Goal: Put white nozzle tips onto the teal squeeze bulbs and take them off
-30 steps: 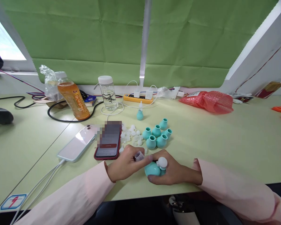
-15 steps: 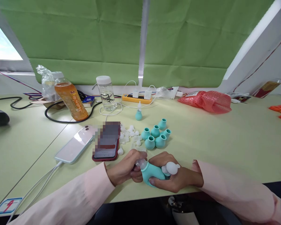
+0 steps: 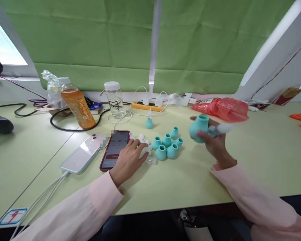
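Note:
My left hand reaches over a pile of small translucent white tips, fingers bent down and spread, thumb apart. Its fingertips hide part of the pile, so contact is unclear. Beside its thumb lies a clear plastic tube piece. Raised above the table on the right, my right hand grips a teal squeeze bulb with its round mouth uncovered. A blurred translucent nozzle sticks out of the same hand, pointing right. Several teal bulbs stand grouped between my hands, mouths up.
Behind the group stands a teal bulb with a nozzle fitted. A phone with a timer and a white phone lie left. Farther back are an orange drink bottle, a water bottle, a power strip and a red bubble-wrap bag.
My hands have parted. My right hand has risen up and right with the bulb, whose mouth is now bare. My left hand has left the bulb and moved to the white tips.

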Demonstrator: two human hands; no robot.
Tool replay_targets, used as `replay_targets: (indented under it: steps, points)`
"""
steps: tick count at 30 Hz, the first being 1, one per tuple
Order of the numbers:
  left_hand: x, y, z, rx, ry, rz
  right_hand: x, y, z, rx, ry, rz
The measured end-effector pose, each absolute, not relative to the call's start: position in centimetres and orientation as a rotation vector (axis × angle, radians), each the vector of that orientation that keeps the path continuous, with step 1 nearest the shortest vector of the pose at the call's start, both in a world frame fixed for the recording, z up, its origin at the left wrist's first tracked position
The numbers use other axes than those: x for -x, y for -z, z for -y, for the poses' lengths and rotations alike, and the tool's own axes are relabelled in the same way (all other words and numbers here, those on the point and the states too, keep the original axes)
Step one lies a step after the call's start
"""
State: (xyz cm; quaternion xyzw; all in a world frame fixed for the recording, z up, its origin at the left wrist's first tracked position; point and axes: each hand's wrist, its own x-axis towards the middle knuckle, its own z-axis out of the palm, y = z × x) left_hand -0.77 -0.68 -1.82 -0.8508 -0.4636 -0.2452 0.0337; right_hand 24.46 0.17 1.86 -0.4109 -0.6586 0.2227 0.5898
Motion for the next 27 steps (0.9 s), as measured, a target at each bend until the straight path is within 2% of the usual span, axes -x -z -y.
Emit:
replay_targets:
  steps: [5,13,19,21,23,27]
  points:
    - [1.0,2.9,0.1,2.586,0.522,1.328,-28.9,-0.6,-4.9,1.203,-0.545,1.583]
    - [1.0,3.4,0.4,2.653,0.49,1.214,-30.0,2.8,-6.8,1.569,-0.589,1.938]
    - [0.7,1.9,1.0,2.677,0.674,1.247,-28.7,0.5,-5.1,1.45,-0.011,1.728]
    - [0.8,1.4,1.4,2.694,0.826,1.185,-26.8,-0.6,-3.1,1.321,0.059,1.603]
    - [1.0,1.2,1.7,2.707,1.027,1.039,-24.1,-1.3,-0.5,1.235,-0.1,1.685]
    - [1.3,1.3,2.2,2.753,1.29,0.657,-18.5,-1.0,4.5,1.02,-0.599,2.254]
